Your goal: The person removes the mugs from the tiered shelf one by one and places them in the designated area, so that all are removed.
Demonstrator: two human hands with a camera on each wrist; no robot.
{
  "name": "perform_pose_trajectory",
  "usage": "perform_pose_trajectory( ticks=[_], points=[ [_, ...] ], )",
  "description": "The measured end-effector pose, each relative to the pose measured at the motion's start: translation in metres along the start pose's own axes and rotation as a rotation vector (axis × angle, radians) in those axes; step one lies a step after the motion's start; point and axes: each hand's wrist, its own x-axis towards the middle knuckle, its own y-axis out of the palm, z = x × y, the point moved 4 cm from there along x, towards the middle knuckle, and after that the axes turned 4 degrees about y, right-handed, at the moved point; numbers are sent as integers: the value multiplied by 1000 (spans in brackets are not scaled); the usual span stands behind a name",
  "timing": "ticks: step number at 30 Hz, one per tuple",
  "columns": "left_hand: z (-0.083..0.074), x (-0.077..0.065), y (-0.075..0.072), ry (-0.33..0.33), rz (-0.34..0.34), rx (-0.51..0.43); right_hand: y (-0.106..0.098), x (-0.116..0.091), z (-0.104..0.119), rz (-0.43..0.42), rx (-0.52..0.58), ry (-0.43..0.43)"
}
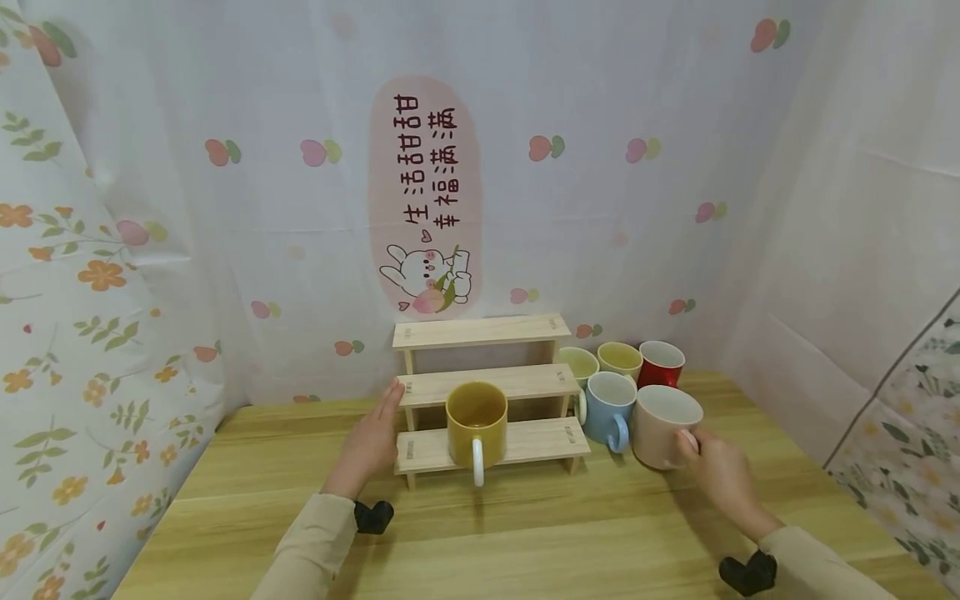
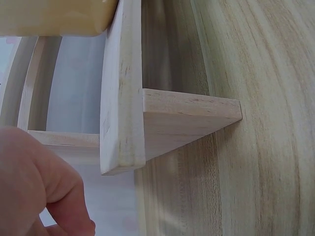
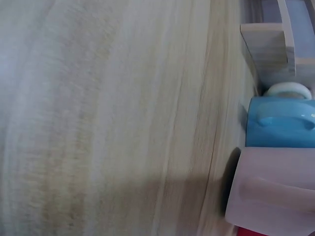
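Observation:
A three-tier wooden shelf rack [image 1: 525,450] stands at the back of the table. On its lowest tier sits a mustard-yellow mug [image 1: 462,433], its white handle facing me. My left hand [image 1: 367,442] is at the rack's left side, fingertips touching the left end of the middle tier. To the rack's right, my right hand [image 1: 720,479] grips the handle of a pale pink mug [image 1: 652,433]. Seen from the right wrist, that mug is slightly tilted beside a light blue mug [image 3: 275,128]; whether its base touches the table cannot be told.
Behind the blue and pink mugs stand a pale green mug [image 1: 577,362], a yellow mug [image 1: 619,358] and a red mug [image 1: 662,367]. A patterned curtain [image 1: 300,250] rises behind the table [image 1: 525,542]. Floral cloth hangs on both sides.

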Motion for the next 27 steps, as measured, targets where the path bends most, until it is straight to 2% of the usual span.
perform_pose_trajectory(
  ticks=[10,17,27],
  points=[
    [0,-1,-1,15,-24,22,8,12,-8,20,-14,1],
    [1,-2,0,6,-12,5,16,15,-14,72,-1,46],
    [0,-2,0,13,-18,-4,18,19,-14,50,9,71]
  ],
)
